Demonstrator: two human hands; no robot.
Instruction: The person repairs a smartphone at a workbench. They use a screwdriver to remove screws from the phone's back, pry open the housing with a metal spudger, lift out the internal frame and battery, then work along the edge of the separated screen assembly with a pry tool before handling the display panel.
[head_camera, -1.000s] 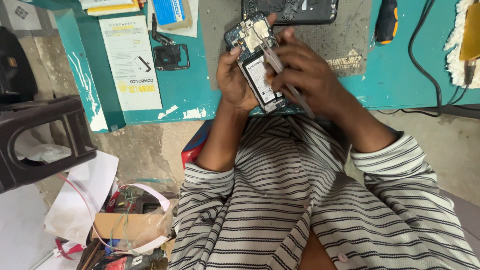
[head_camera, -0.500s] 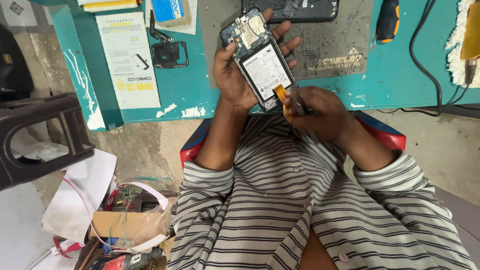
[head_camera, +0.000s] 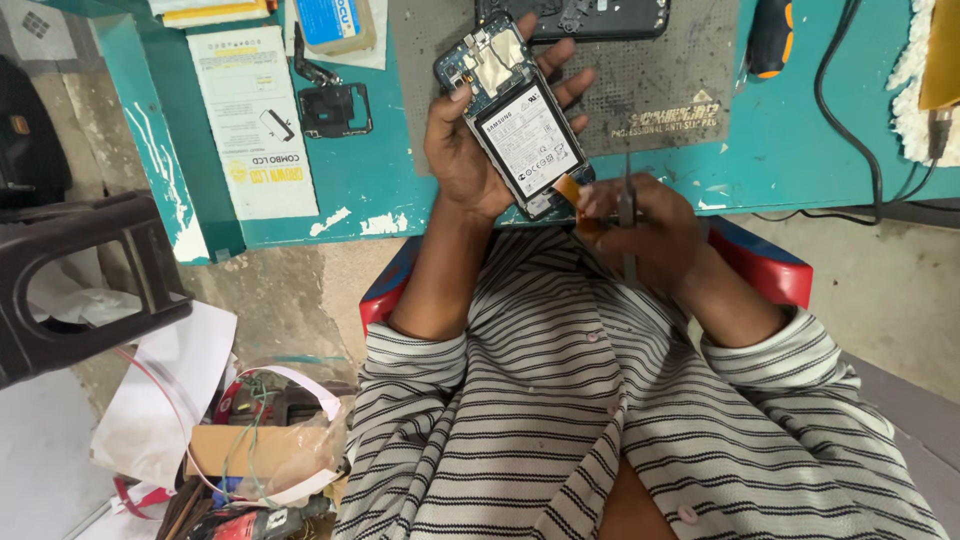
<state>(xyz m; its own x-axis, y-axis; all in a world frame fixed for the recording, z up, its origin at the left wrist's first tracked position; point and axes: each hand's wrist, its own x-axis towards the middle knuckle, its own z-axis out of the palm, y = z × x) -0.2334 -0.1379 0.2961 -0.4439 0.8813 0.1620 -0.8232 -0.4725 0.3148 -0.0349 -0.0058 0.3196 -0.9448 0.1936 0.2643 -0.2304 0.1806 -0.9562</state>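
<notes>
My left hand (head_camera: 470, 150) holds an opened smartphone (head_camera: 515, 120) with its back off, the white battery and the circuit board showing. It is lifted above the teal workbench (head_camera: 380, 190). My right hand (head_camera: 640, 225) is just below the phone's lower end, pinching a pair of metal tweezers (head_camera: 627, 200). An orange flex ribbon (head_camera: 570, 190) sticks out from the phone's bottom edge, between the phone and my right fingers.
A grey work mat (head_camera: 650, 100) lies on the bench with a black phone back cover (head_camera: 580, 15) on it. A small black frame part (head_camera: 335, 108), a paper leaflet (head_camera: 250, 120), an orange-and-black tool handle (head_camera: 770, 40) and a black cable (head_camera: 850, 120) lie around. A black stool (head_camera: 80, 270) and floor clutter sit at left.
My right hand has come off the phone's face and dropped to its lower end, where the orange ribbon now shows. The phone's battery side is uncovered.
</notes>
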